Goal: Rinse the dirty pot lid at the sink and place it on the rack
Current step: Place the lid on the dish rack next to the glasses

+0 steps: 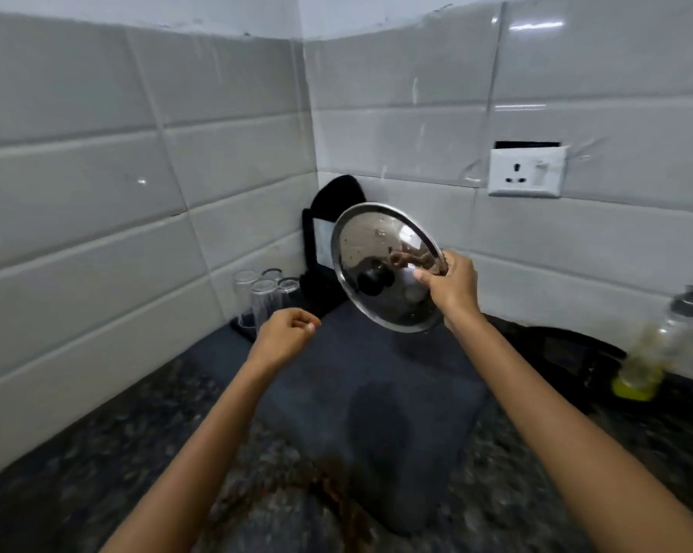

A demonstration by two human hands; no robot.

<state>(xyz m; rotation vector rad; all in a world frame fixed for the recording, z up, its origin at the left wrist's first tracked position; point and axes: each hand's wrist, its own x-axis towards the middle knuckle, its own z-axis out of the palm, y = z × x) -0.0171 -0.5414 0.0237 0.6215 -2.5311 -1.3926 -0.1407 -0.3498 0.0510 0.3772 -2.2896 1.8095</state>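
My right hand (452, 285) grips the right rim of a round glass pot lid (377, 249) with a steel edge and a black knob. The lid is held tilted, almost upright, in the air over a dark drying mat (361, 377). A black rack (321, 241) stands behind the lid in the tiled corner, partly hidden by it. My left hand (287, 333) hovers to the left of the lid, over the mat, with its fingers curled in and nothing in it. No sink is in view.
Several upturned drinking glasses (263, 293) stand on the mat's far left end, by the wall. A clear bottle of yellowish liquid (652, 353) and a dark pan (568, 353) sit at the right on the speckled counter (97, 464). A wall socket (526, 172) is above.
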